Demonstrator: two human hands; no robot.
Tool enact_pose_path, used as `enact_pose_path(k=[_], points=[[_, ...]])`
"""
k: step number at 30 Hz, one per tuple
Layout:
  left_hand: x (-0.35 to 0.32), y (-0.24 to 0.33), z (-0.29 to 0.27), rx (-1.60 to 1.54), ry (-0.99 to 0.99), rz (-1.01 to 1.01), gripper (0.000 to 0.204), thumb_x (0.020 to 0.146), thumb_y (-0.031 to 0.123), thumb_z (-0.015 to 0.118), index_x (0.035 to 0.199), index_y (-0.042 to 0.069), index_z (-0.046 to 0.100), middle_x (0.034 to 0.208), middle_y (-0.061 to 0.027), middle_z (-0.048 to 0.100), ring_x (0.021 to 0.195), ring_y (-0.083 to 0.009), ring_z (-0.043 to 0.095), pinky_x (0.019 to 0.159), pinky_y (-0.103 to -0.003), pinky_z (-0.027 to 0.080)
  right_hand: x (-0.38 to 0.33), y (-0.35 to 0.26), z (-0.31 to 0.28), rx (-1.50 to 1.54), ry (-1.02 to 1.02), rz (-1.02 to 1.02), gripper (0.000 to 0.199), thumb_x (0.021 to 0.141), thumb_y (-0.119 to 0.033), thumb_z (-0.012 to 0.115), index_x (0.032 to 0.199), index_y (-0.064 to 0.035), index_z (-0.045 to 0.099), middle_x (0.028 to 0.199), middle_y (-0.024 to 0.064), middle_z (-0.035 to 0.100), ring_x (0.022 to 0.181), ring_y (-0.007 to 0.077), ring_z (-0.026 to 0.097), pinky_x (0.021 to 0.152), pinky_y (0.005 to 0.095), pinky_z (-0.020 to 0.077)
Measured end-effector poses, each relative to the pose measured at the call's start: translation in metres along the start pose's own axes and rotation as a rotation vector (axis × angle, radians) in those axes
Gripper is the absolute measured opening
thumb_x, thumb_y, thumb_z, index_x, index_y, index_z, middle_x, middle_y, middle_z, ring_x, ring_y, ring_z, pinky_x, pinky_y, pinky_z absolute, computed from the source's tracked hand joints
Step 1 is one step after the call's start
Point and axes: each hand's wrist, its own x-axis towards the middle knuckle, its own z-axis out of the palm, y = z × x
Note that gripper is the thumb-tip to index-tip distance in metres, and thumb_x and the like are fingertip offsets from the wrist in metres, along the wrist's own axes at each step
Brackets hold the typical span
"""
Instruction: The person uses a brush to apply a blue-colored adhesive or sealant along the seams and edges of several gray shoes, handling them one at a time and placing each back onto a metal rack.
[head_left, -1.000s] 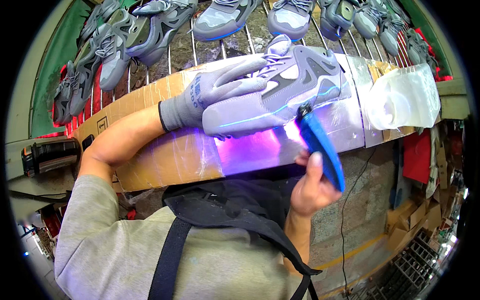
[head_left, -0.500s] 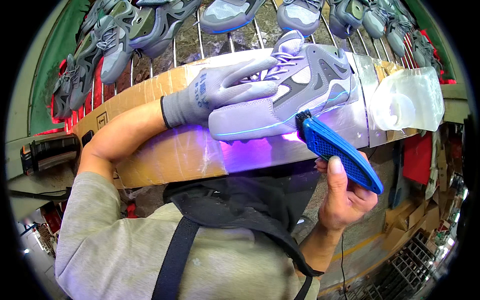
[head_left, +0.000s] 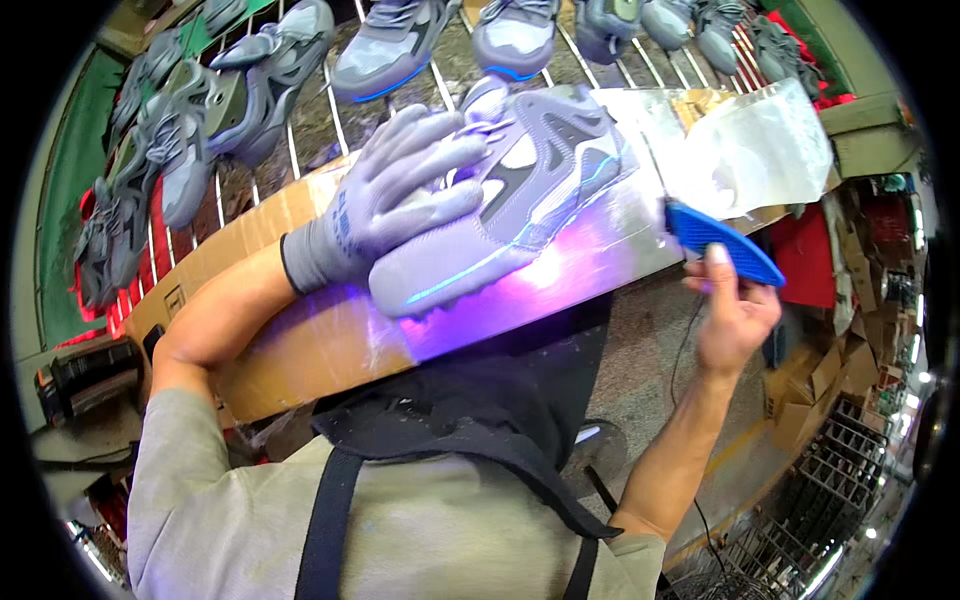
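Note:
My left hand (head_left: 395, 195), in a grey glove, lies flat on the upper of a grey sneaker (head_left: 510, 190) and presses it onto a cardboard board (head_left: 300, 340) wrapped in shiny film. The sneaker lies on its side, sole edge toward me, and violet light glows on the film below it. My bare right hand (head_left: 735, 320) grips a blue hand-held lamp (head_left: 722, 243) by its rear end. The lamp's tip sits near the board's right edge, just right of the sneaker's toe.
Several grey sneakers (head_left: 260, 95) rest on a wire rack (head_left: 300, 140) behind the board. A clear plastic bag (head_left: 760, 145) lies at the board's right end. A black tool (head_left: 85, 375) sits at my left. Cardboard boxes (head_left: 820, 390) and a wire basket (head_left: 800, 520) are lower right.
My right hand has carried the blue lamp to the right and upward, away from the sneaker's sole to the board's right edge. The gloved left hand stays on the sneaker.

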Motion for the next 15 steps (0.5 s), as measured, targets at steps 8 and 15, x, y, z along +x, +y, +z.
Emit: enact_pose_path(k=[8,15], points=[[0.037,0.015,0.000,-0.271,-0.016,-0.074,0.085,0.081,0.041,0.083,0.141,-0.006,0.045,0.142,-0.0307,0.053,0.135,-0.0483,0.052,0.115,-0.067,0.032,0.098,0.009,-0.038,-0.560,-0.003,-0.231,0.023,0.095,-0.019,0.073,0.099,0.0036,0.070,0.081,0.0036,0.069,0.068,0.0080,0.059,0.063,0.0246,0.0489],[0.052,0.023,-0.015,-0.177,-0.066,-0.113,0.083,0.082,0.042,0.082,0.140,-0.007,0.048,0.137,-0.0304,0.058,0.131,-0.0458,0.056,0.115,-0.064,0.035,0.096,0.013,-0.039,-0.186,0.079,-0.080,0.018,0.096,-0.014,0.072,0.101,0.0031,0.070,0.086,0.0051,0.070,0.068,0.0093,0.063,0.063,0.0224,0.0519]])
